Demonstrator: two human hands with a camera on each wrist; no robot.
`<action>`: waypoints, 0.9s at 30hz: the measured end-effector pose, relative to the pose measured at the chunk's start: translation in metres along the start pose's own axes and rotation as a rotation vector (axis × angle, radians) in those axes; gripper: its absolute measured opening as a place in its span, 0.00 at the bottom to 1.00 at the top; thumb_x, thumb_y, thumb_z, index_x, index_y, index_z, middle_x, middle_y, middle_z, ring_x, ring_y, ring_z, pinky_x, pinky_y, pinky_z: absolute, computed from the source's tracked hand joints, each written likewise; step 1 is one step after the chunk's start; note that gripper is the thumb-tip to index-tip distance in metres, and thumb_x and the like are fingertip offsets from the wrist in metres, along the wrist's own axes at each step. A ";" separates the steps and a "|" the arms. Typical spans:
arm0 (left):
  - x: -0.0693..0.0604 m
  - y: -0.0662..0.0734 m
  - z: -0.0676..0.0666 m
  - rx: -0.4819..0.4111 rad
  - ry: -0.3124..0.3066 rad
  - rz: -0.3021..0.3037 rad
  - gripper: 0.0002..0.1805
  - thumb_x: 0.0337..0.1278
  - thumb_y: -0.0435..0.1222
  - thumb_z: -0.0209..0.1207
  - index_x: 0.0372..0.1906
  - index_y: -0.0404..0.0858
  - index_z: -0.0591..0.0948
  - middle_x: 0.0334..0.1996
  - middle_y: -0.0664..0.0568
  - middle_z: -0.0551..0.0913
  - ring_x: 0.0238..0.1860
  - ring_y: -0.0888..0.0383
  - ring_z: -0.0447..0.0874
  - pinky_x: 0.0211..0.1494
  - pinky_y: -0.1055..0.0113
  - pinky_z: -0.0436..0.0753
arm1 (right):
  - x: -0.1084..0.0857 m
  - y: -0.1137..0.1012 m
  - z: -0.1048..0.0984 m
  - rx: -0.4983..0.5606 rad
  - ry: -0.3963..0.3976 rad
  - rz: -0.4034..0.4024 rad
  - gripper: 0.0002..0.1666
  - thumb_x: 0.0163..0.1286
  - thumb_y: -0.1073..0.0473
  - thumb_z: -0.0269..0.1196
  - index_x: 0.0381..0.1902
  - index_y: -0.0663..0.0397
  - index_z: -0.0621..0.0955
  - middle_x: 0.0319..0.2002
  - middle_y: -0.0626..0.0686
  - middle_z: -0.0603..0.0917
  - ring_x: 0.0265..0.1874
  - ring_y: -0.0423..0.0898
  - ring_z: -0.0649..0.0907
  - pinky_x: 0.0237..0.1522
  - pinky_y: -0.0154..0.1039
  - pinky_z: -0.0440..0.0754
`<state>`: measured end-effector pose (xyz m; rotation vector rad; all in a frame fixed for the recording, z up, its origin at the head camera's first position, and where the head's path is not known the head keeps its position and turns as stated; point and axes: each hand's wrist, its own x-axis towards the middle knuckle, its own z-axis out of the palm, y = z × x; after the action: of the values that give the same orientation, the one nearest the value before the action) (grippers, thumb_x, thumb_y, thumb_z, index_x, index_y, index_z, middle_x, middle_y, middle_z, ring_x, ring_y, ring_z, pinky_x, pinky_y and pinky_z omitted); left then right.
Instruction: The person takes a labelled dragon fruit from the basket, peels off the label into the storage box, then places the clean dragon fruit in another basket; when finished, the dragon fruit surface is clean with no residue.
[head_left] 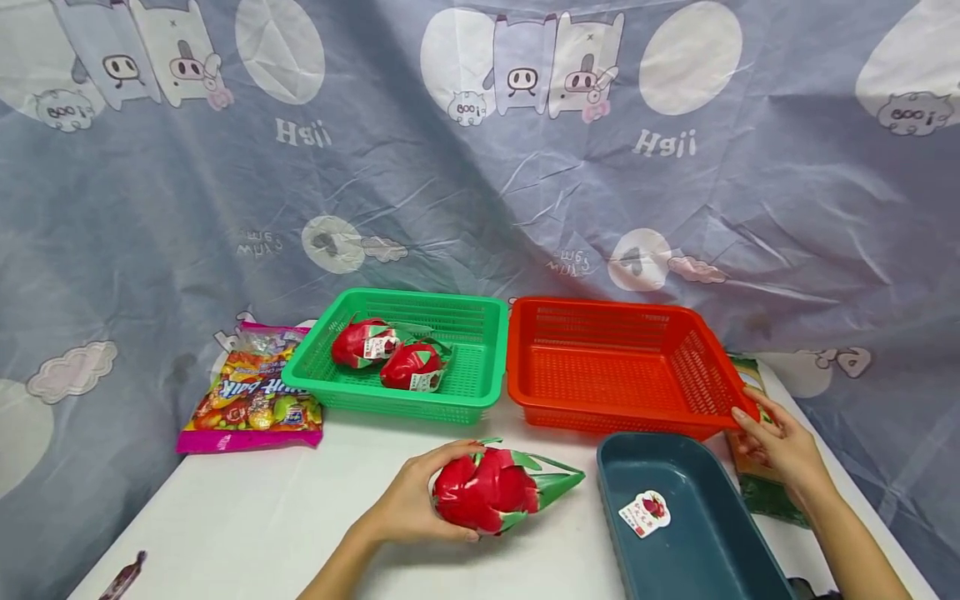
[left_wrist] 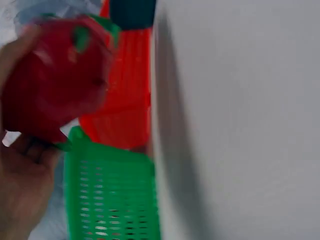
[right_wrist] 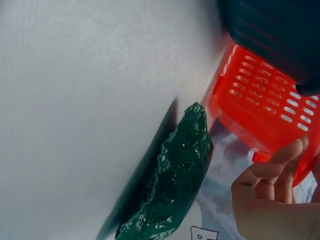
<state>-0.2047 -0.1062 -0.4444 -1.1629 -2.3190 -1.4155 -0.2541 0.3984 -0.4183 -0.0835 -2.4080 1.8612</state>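
Note:
My left hand (head_left: pixel 431 500) grips a red dragon fruit (head_left: pixel 487 492) with green leaf tips, held over the white table; the left wrist view shows the fruit (left_wrist: pixel 60 75) blurred. At the front right corner of the red basket (head_left: pixel 585 417), my right hand (head_left: pixel 783 446) pinches the rim. The right wrist view shows its fingers (right_wrist: pixel 280 172) bent against the basket's wall. Two wrapped dragon fruits (head_left: pixel 412 364) with white labels lie in the green basket (head_left: pixel 390 406). A dark teal tray (head_left: pixel 697 533) sits before the red basket, with a dragon fruit sticker (head_left: pixel 645 512) inside.
A colourful candy bag (head_left: pixel 255 392) lies left of the green basket. Beside the right arm rests a green packet (head_left: pixel 772 496), partly hidden. Near the front left is a small dark printed mark (head_left: pixel 126 575). A patterned grey-blue cloth (head_left: pixel 480 183) hangs behind.

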 end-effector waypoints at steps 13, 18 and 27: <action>0.173 0.055 0.000 0.029 0.019 0.250 0.45 0.27 0.40 0.76 0.60 0.44 0.67 0.57 0.54 0.70 0.56 0.62 0.68 0.49 0.72 0.77 | 0.000 -0.001 -0.001 -0.005 0.000 0.055 0.40 0.67 0.50 0.57 0.72 0.45 0.53 0.23 0.39 0.82 0.19 0.39 0.80 0.22 0.32 0.78; 0.236 0.034 0.035 0.058 0.094 0.215 0.45 0.30 0.39 0.75 0.61 0.44 0.66 0.59 0.54 0.68 0.57 0.65 0.65 0.50 0.75 0.74 | 0.000 0.002 -0.003 0.024 0.000 0.070 0.39 0.66 0.50 0.58 0.71 0.41 0.55 0.22 0.42 0.82 0.20 0.40 0.80 0.22 0.32 0.77; 0.289 -0.008 0.105 0.099 0.198 0.099 0.47 0.27 0.40 0.76 0.61 0.49 0.66 0.59 0.57 0.68 0.58 0.66 0.64 0.55 0.74 0.69 | 0.001 0.004 -0.001 0.112 -0.015 0.024 0.33 0.68 0.56 0.57 0.68 0.41 0.59 0.21 0.44 0.81 0.19 0.39 0.79 0.21 0.31 0.76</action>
<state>-0.3815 0.1285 -0.3554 -1.0432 -2.1400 -1.3022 -0.2545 0.4010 -0.4220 -0.0902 -2.3167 2.0090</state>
